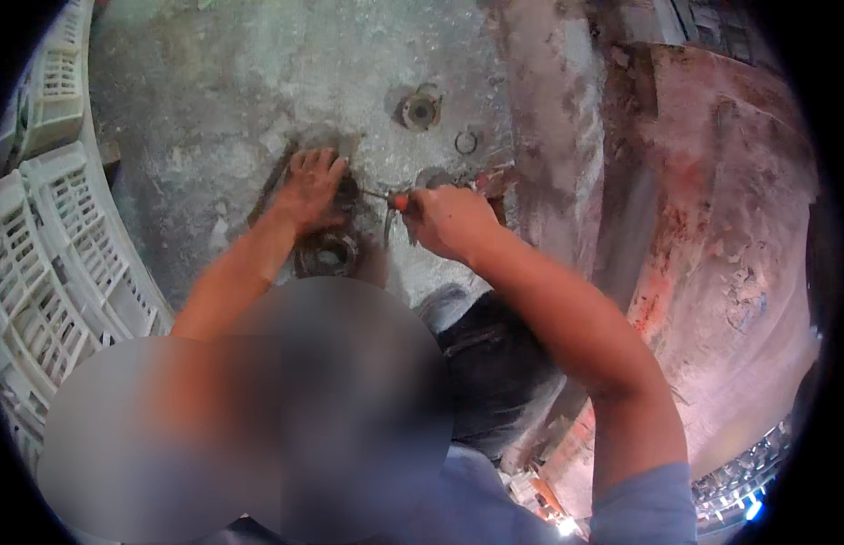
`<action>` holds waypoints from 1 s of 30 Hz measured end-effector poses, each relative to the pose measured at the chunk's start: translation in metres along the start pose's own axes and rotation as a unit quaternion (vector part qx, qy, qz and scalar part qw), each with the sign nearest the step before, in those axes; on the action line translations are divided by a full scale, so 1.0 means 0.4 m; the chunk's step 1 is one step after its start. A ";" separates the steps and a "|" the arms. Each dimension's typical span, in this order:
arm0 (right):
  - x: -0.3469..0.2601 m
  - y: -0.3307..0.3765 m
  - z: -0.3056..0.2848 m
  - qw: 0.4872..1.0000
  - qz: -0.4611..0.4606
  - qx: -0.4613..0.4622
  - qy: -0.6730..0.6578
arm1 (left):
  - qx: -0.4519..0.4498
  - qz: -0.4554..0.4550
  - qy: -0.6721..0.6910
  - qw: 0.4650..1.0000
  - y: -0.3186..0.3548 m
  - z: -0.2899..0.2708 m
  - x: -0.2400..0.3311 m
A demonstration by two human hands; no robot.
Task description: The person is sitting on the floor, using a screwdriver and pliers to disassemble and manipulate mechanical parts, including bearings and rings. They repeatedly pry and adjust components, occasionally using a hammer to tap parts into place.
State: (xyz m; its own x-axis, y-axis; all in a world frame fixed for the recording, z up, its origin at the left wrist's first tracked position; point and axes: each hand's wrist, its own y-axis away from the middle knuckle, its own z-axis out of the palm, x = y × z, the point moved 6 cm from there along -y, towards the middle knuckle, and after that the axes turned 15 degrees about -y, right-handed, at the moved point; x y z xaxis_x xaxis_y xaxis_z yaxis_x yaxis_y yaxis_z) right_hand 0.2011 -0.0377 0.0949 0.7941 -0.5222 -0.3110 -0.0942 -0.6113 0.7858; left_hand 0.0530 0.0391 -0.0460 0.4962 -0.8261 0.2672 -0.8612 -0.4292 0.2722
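My right hand is closed around a screwdriver with an orange handle. Its thin shaft points left, and the tip meets or nearly meets a dark metal part. Over that part curls my left hand, fingers on the far side and thumb on the near side, hiding much of it. Just nearer to me lies a greasy round metal part with a hole in its middle. Whether it joins the held part I cannot tell.
Farther off on the grey stained floor sit a round flanged part and a thin ring. Something red-handled lies beyond my right hand. White plastic crates line the left; a reddish, dirty sheet covers the right.
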 end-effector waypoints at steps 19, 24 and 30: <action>0.670 0.085 0.091 0.969 0.136 0.157 -0.132 | 0.103 0.161 0.264 0.945 0.090 -0.180 0.265; 0.689 0.040 0.217 0.955 0.147 0.195 -0.170 | 0.159 0.176 0.151 0.960 0.099 -0.215 0.254; 0.671 0.032 0.156 0.917 0.189 0.243 -0.252 | 0.137 0.219 0.155 0.953 0.155 -0.161 0.241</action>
State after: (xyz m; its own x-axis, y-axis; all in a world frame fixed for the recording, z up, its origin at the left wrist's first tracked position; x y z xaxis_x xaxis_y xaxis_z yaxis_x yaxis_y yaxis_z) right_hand 0.3754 -0.2228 -0.0119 0.2819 -0.8853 -0.3698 -0.6597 -0.4587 0.5953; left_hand 0.0545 -0.0435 0.0560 0.0545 -0.8185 0.5719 -0.9684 -0.1829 -0.1694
